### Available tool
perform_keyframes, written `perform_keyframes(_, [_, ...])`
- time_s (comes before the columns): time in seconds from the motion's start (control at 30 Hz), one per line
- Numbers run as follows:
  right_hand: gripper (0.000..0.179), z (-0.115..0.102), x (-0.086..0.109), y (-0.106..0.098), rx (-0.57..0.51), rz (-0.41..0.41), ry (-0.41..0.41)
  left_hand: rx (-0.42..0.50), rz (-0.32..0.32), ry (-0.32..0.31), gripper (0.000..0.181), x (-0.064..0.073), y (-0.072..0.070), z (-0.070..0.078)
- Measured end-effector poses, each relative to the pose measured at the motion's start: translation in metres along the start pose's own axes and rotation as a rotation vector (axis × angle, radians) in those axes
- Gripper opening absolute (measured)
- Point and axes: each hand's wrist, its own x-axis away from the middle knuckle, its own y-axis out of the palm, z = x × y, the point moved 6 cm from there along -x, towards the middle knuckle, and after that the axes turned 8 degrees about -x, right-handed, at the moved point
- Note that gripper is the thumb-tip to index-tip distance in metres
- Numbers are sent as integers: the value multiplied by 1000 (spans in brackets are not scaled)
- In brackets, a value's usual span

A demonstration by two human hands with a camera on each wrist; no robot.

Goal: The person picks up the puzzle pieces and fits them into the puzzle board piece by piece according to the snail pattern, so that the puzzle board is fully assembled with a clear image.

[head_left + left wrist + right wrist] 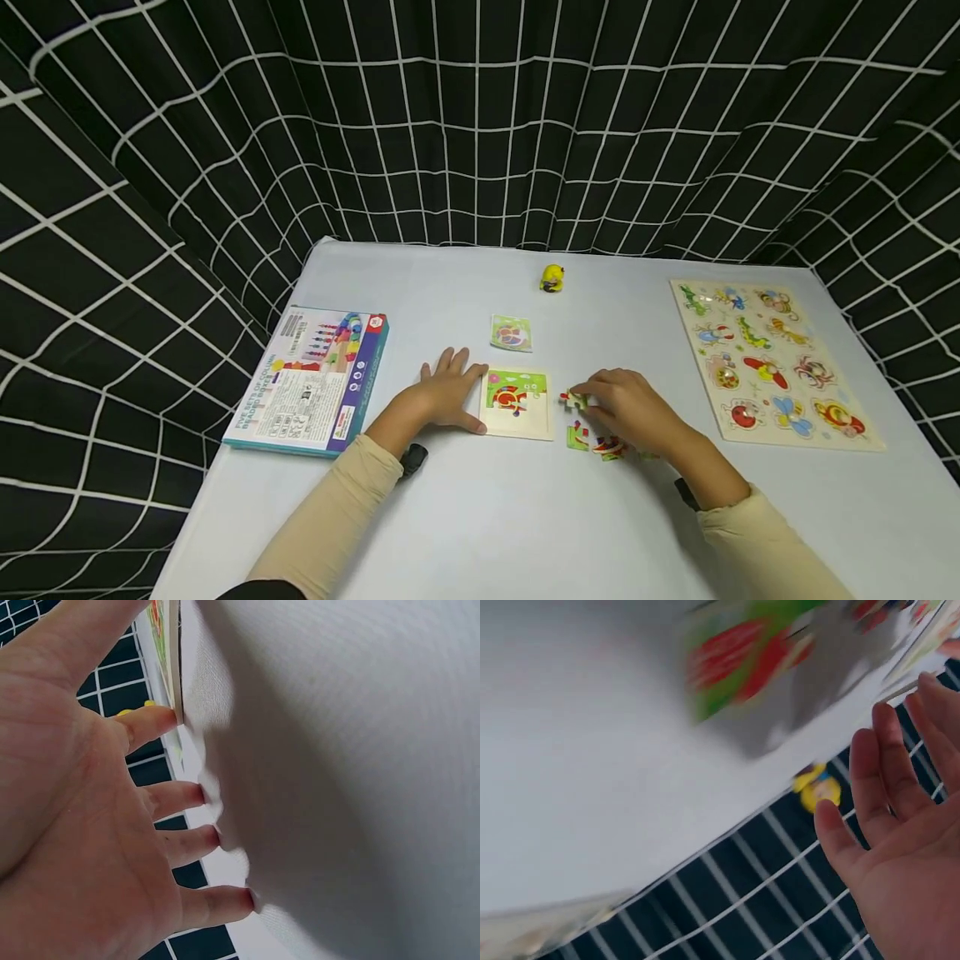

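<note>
While the right hand (626, 408) pinches one puzzle piece (574, 402) between thumb and fingertips, the left hand (448, 398) lies with fingers spread and nearly straight, gripping nothing, its forefinger touching the left edge of a wooden tray (517, 427).

Principal relation: piece just beside the tray's right edge, to the left of the right hand; tray between the two hands, bare wood along its near and right sides, printed pieces filling its far part. Right hand the nearer to the piece. Long axis of the piece: too small to tell. Raised or resting: cannot tell.

Below the right hand: loose pieces (577, 437), one partly hidden.

Beyond the tray: one picture card (512, 333); farther, one yellow figurine (552, 279).

Far left: one printed box (307, 383), lying flat. Far right: one insect board (767, 432), set aslant.

Support: white table (480, 525). Surround: black gridded cloth (480, 108).
</note>
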Motion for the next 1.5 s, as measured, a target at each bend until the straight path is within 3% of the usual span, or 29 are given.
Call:
perform_keyframes(0.33, [25, -27, -29, 25, 6, -49, -54, 7, 3, -10, 102, 0, 0, -2])
perform_keyframes(0.83, [24, -34, -32, 33, 153, 11, -105, 24, 11, 2, 101, 0, 1, 0])
perform_keyframes(1.17, [25, -37, -30, 37, 154, 22, -94, 24, 6, 8, 102, 1, 2, 0])
perform_keyframes(1.3, [25, -36, -24, 36, 98, -24, -48, 26, 2, 15, 102, 1, 2, 2])
perform_keyframes(1.5, [30, -24, -10, 16, -96, -69, 61, 23, 6, 10, 102, -1, 1, -1])
